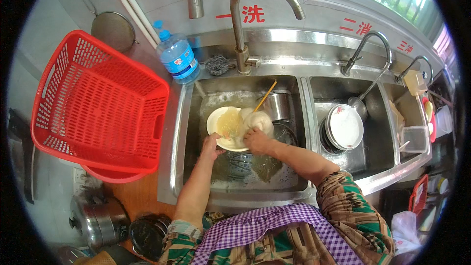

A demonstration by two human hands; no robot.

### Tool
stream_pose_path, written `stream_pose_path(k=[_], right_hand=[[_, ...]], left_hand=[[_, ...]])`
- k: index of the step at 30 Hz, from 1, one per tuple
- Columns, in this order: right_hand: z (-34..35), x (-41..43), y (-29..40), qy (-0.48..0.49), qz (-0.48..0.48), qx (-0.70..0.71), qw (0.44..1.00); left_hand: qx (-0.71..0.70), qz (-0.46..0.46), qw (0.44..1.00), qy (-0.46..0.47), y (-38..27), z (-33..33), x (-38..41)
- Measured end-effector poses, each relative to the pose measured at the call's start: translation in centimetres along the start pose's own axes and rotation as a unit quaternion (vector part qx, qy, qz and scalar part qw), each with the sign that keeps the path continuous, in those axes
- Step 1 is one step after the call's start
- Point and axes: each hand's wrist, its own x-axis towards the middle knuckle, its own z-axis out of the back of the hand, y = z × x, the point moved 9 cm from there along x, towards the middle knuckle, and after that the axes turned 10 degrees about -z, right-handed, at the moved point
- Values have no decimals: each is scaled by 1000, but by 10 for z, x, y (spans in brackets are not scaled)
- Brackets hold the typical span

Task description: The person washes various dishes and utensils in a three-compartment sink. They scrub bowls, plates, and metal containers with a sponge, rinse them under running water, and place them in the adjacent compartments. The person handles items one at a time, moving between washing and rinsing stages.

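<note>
In the left sink basin (294,176), my left hand (211,145) grips the near left rim of a white dish (213,119). Yellowish liquid and small food bits lie in the dish, which is held above the water. My right hand (258,140) grasps a pale, round, soft-looking thing (257,118) at the dish's right side; its exact kind is unclear. A thin yellow stick (265,95) slants up behind it. Beyond stands a steel pot (278,106), with a dark round pan (285,134) partly under water. A blue-patterned bowl (241,163) lies submerged nearer me.
A red plastic basket (99,106) stands left of the sink. Behind are a blue-labelled bottle (178,59), a steel-wool scourer (218,65) and a tall faucet (239,25). Stacked white plates (346,127) and a ladle (358,107) occupy the middle basin. A steel pot (97,221) sits lower left.
</note>
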Motion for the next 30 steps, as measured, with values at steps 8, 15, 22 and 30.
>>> stream_pose_path(k=[8,15,22,30], right_hand=[[43,3,52,-247,55,265,931],[41,-1,-12,-79,-29,-28,996],[34,21,57,-140,-11,342,929],[20,6,-29,-57,-23,-117,991]], left_hand=[[-61,-34,997,-33,3,13,9],[-34,-17,999,25,-15,-4,4],[-18,-83,996,-4,13,9,30],[-49,9,998,37,-13,3,8]])
